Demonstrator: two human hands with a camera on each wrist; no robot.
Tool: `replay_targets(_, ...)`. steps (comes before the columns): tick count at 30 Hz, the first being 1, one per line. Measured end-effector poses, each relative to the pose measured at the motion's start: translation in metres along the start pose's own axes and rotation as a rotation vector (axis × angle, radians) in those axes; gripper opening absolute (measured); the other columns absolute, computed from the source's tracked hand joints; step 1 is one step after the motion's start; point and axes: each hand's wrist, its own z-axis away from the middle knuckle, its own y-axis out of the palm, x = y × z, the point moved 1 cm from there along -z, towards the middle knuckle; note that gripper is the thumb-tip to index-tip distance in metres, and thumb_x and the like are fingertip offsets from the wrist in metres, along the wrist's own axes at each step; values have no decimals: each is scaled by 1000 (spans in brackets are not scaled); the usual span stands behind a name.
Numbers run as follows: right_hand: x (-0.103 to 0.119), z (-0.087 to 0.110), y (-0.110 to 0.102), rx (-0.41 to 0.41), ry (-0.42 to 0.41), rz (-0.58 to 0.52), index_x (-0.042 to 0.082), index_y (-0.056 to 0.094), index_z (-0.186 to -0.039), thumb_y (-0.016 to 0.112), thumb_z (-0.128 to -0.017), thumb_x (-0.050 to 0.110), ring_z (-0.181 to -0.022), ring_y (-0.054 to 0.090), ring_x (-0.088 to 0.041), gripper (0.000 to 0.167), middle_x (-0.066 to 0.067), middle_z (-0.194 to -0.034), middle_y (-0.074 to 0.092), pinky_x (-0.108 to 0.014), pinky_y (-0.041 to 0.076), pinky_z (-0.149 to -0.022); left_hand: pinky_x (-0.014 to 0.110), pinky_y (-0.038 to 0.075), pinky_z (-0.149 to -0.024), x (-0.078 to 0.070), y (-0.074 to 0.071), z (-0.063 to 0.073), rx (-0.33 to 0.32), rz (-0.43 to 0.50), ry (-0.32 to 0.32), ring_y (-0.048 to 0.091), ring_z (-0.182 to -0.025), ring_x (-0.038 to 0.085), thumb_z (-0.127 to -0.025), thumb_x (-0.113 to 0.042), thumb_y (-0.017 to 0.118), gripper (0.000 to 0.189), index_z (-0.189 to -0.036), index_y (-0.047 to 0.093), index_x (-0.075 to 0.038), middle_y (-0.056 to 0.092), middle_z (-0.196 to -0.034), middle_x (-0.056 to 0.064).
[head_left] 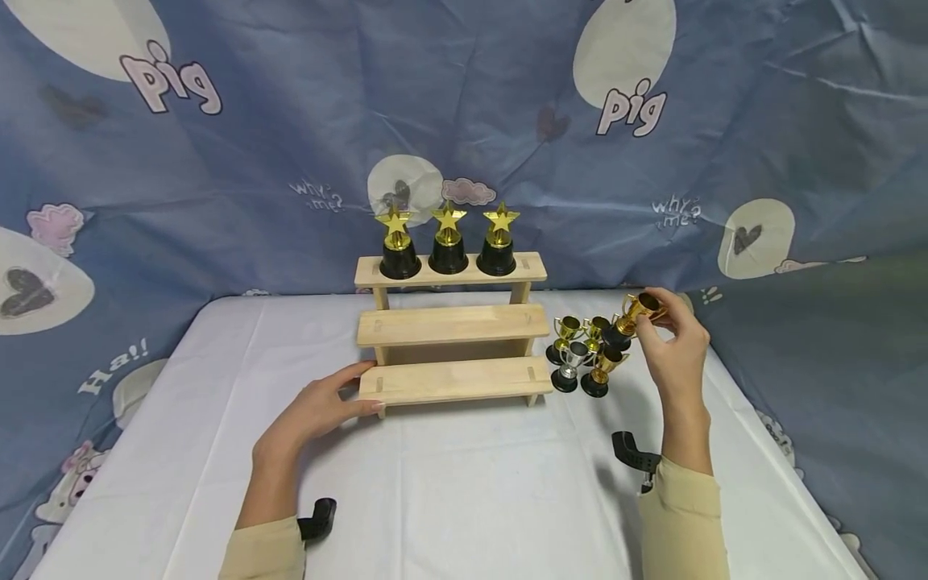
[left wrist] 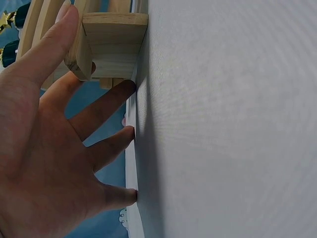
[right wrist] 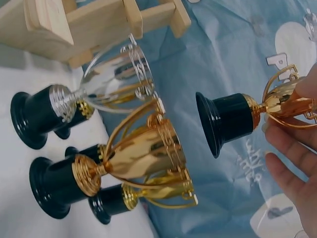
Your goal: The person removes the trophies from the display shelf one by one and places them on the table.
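A three-step wooden display stand (head_left: 453,383) stands on the table. At its left end my left hand (head_left: 312,415) holds the lowest step, thumb at the front and index finger behind; the other fingers (left wrist: 106,109) spread toward the tabletop. My right hand (head_left: 674,346) pinches a gold trophy cup (right wrist: 228,119) by its bowl, its black base lifted above the table. Below and left of it several small trophies are grouped: a silver one (head_left: 573,358), a copper-gold one (head_left: 603,370) and yellow-gold ones (head_left: 568,329), partly overlapping.
Three gold star trophies (head_left: 449,242) with black bases stand in a row on the top step. A white cloth (head_left: 464,491) covers the table. Behind hangs a blue printed curtain (head_left: 290,121). Black wrist mounts (head_left: 317,519) show at both sleeves.
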Motion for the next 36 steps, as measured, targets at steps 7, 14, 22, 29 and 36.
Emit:
replay_targets(7, -15, -2, -7, -28, 14, 65, 15, 70, -122, 60, -86, 2, -79, 57, 8, 40, -6, -106, 70, -9, 47, -80, 65, 34, -111, 0, 1, 1, 10, 11, -1, 33, -146, 44, -78, -74, 66, 94, -155, 32, -34, 42, -157, 12)
replay_targets(14, -24, -1, -12, -24, 80, 212, 17, 69, -122, 56, -87, 6, -77, 50, 14, 39, -10, -103, 72, -15, 45, -79, 66, 35, -110, -1, 1, 1, 5, 3, 11, 34, -145, 44, -78, -73, 66, 93, -155, 34, -33, 42, -156, 13)
replay_targets(22, -30, 0, -12, 31, 145, 290, 16, 67, -122, 56, -88, 12, -86, 62, -25, 36, -14, -103, 71, -43, 48, -83, 66, 35, -110, -1, 1, 0, 2, 0, 6, 34, -145, 44, -77, -75, 66, 94, -155, 34, -33, 42, -156, 13)
replay_targets(29, -38, 2, -14, 205, 264, 390, 18, 63, -128, 56, -89, 18, -86, 58, -28, 40, -15, -97, 66, -34, 40, -64, 66, 35, -110, 0, 1, 0, 6, 4, 10, 35, -145, 45, -78, -74, 66, 93, -155, 34, -33, 43, -156, 14)
replay_targets(36, -45, 2, -17, 405, 271, 425, 12, 61, -127, 56, -87, 13, -91, 61, -34, 41, -22, -110, 65, -34, 42, -64, 66, 36, -109, 0, 0, 0, 4, 11, 22, 35, -144, 45, -78, -73, 66, 93, -155, 34, -33, 43, -156, 14)
